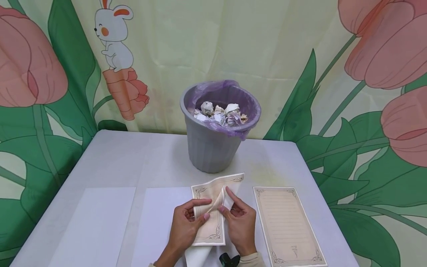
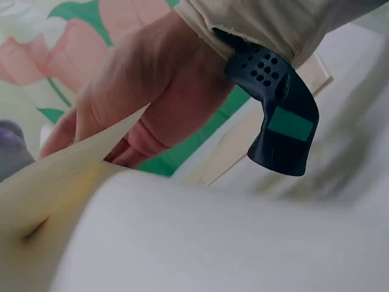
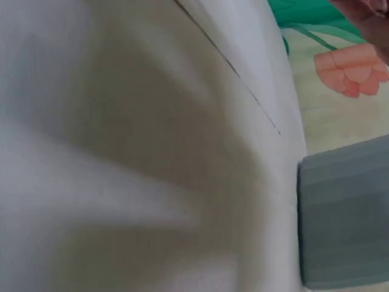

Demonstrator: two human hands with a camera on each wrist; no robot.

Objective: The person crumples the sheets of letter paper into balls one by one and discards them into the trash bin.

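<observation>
In the head view, both hands hold a cream letter sheet (image 1: 208, 191) with an ornamental border, raised above the table. The left hand (image 1: 184, 224) pinches its left part between thumb and fingers. The right hand (image 1: 241, 224) pinches the right part, where a crease rises and the white back shows. A white flap hangs below the sheet. In the left wrist view, the right hand (image 2: 164, 85) grips the bent paper (image 2: 200, 237), which covers most of the lower area; its fingertips are partly hidden. A few fingers (image 3: 368, 21) show at the right wrist view's top corner.
A grey bin (image 1: 213, 148) with a purple liner (image 1: 245, 129) stands at the table's back, holding several crumpled paper balls (image 1: 218, 113). Another bordered letter sheet (image 1: 288, 226) lies flat at right. White sheets (image 1: 95, 222) lie at left. A printed curtain (image 1: 213, 37) hangs behind.
</observation>
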